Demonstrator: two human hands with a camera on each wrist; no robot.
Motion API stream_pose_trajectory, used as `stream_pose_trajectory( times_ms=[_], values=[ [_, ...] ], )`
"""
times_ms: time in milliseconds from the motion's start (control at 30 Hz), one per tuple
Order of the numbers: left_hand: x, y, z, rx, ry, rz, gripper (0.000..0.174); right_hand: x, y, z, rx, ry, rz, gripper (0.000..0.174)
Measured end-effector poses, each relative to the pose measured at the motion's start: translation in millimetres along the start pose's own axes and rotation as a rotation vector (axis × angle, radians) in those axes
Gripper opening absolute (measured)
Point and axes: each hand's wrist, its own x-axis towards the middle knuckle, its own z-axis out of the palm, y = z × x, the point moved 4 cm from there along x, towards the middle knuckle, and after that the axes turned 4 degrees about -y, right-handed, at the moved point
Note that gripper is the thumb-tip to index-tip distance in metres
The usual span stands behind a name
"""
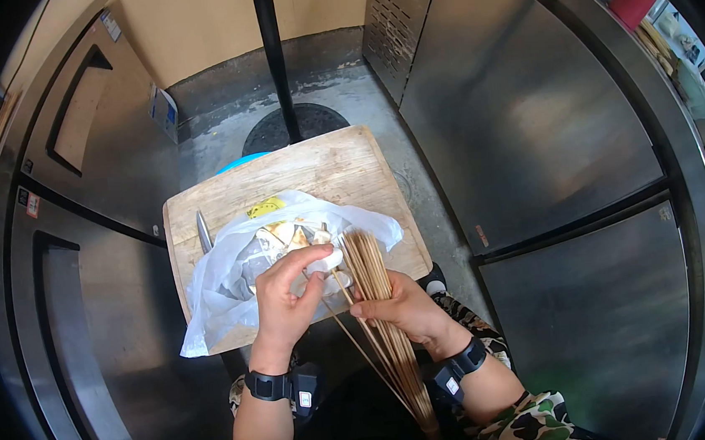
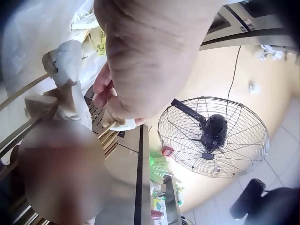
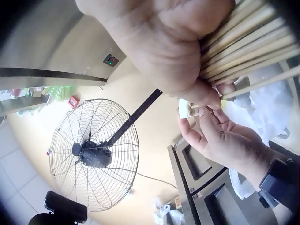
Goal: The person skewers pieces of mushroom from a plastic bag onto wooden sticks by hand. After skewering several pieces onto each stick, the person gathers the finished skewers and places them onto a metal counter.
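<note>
In the head view the left hand [image 1: 284, 300] pinches a white piece [image 1: 325, 262] between thumb and fingers, at the tip of a thin stick. The right hand [image 1: 406, 309] grips a thick bundle of thin wooden sticks [image 1: 371, 273]. Behind the hands, an open white plastic bag [image 1: 225, 273] holds pale cut pieces [image 1: 285, 233] with some brown edges. The left wrist view shows pale pieces [image 2: 68, 63] on sticks, close to the left hand [image 2: 147, 56]. In the right wrist view the white piece [image 3: 185, 108] sits between the fingertips of both hands.
The bag lies on a wooden board [image 1: 330, 159], with a knife [image 1: 203, 231] at its left. Steel cabinets [image 1: 527, 104] stand on both sides. A black pole [image 1: 271, 59] rises from a round base behind the board. A wire fan [image 2: 213, 136] shows in the left wrist view.
</note>
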Motion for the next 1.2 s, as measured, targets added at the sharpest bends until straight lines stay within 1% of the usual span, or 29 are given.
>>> stream_pose_trajectory(
  times_ms=[133,233,267,367,400,467,567,667,767,867,967,1067,1167,1200],
  values=[
    [-2,1,2,-0.045,-0.015,0.03,0.031,-1,3,-4,0.0,-0.001,-0.013,0.02],
    [-6,7,10,0.088,-0.088,0.13,0.032,-2,-2,-6,-0.014,0.022,-0.016,0.021],
    [-7,7,13,0.087,-0.114,0.137,0.035,-3,-4,-7,-0.02,0.032,-0.017,0.021],
    [-6,5,15,0.095,-0.115,0.193,0.035,-3,-4,-10,-0.079,0.077,-0.039,0.023],
    [-5,3,13,0.055,-0.113,0.179,0.035,-7,-11,-7,-0.147,0.086,-0.026,0.021],
    [-3,-2,7,-0.027,-0.1,0.15,0.033,-7,-10,-14,-0.127,0.098,-0.071,0.019],
    [0,-48,-5,-0.156,0.092,-0.218,0.025,-12,-9,-21,-0.1,0.125,-0.086,0.014],
    [-1,-68,-6,0.273,0.026,-0.378,0.019,-15,-11,-22,-0.027,0.126,-0.065,0.013],
    [-4,-79,8,0.372,-0.057,-0.273,0.025,-15,-12,-21,0.025,0.055,-0.043,0.015],
    [-1,-71,15,0.499,-0.074,-0.267,0.033,-15,-14,-20,0.008,0.051,-0.036,0.017],
    [1,-71,22,0.539,-0.041,-0.281,0.035,-13,-15,-18,-0.012,-0.025,-0.035,0.021],
    [5,-77,25,0.553,-0.055,-0.29,0.035,-9,-7,-21,0.038,-0.012,-0.004,0.019],
    [4,-82,22,0.437,0.084,-0.257,0.035,-7,-2,-24,0.077,0.022,0.025,0.02],
    [5,-85,17,0.329,0.074,-0.343,0.033,-6,-2,-25,0.078,0.038,0.027,0.02]
  ],
)
